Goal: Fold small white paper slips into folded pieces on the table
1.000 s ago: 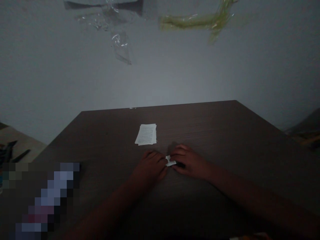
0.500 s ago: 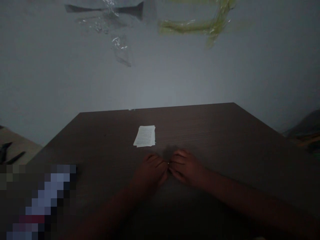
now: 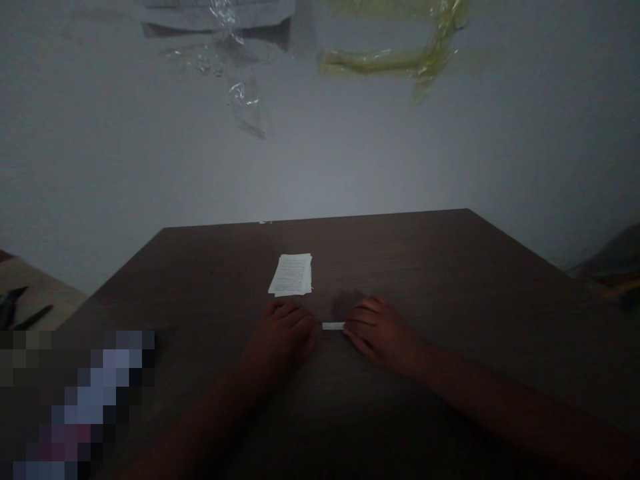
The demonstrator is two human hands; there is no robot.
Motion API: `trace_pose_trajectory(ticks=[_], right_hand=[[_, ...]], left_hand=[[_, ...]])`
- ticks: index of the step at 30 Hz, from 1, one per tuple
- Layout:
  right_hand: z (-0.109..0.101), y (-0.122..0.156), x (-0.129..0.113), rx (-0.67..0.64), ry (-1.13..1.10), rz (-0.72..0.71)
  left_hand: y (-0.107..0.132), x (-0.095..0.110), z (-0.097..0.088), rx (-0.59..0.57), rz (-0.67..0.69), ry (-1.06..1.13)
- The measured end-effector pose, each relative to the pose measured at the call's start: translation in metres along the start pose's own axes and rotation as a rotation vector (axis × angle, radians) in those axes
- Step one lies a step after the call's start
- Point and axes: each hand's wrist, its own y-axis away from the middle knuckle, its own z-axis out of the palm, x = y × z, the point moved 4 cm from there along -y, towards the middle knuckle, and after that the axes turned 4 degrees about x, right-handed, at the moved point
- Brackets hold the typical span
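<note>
On the dark wooden table (image 3: 450, 267) both my hands rest palm down near the middle. My left hand (image 3: 285, 337) and my right hand (image 3: 383, 333) each press with bent fingers on an end of a small folded white paper strip (image 3: 333, 326), whose middle shows between them. A small stack of printed white paper slips (image 3: 292, 274) lies just beyond the hands, untouched.
A grey wall stands behind the table, with clear tape scraps (image 3: 245, 107) and yellowish tape (image 3: 390, 57) stuck high on it. A blurred-out object (image 3: 80, 400) lies at the table's left front. Dark tools (image 3: 20, 313) sit on a surface at far left.
My hands were together over the small paper; now they have slid apart, the left hand moving left, and a narrow white strip shows between them.
</note>
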Motion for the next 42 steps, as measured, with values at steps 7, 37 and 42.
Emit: trace_pose_trajectory(ticks=[7, 37, 42], right_hand=[[0.004, -0.003, -0.009, 0.004, -0.026, -0.054], [-0.020, -0.015, -0.033, 0.126, -0.091, -0.098], [-0.018, -0.011, -0.026, 0.151, -0.121, -0.065]], left_hand=[[-0.003, 0.030, -0.004, 0.045, 0.046, 0.070], [-0.008, 0.053, -0.004, -0.056, -0.036, -0.048], [-0.007, 0.037, -0.005, -0.042, -0.074, -0.081]])
